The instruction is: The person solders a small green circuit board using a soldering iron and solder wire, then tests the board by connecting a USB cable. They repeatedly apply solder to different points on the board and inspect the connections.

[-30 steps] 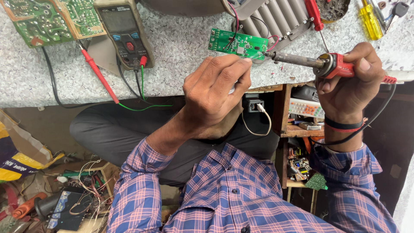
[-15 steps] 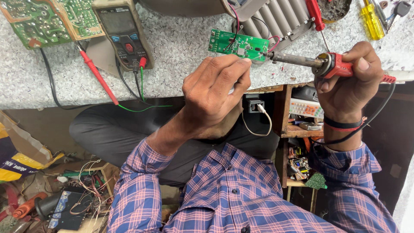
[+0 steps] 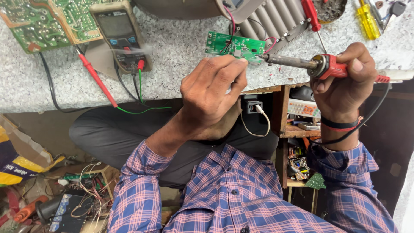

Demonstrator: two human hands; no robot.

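Note:
A small green circuit board lies on the speckled worktop, with red and black wires running off it. My right hand grips the red handle of a soldering iron; its metal tip touches the board's right edge. My left hand hovers just below the board with fingers curled and pinched together near that same edge. What it pinches is too small to make out.
A multimeter with red and green probes sits left of the board, beside a large green circuit board. A grey ribbed casing, a red-handled tool and a yellow screwdriver lie behind. Cluttered shelves stand under the bench.
My hands and the iron have held almost still; the tip stays on the small board's right edge.

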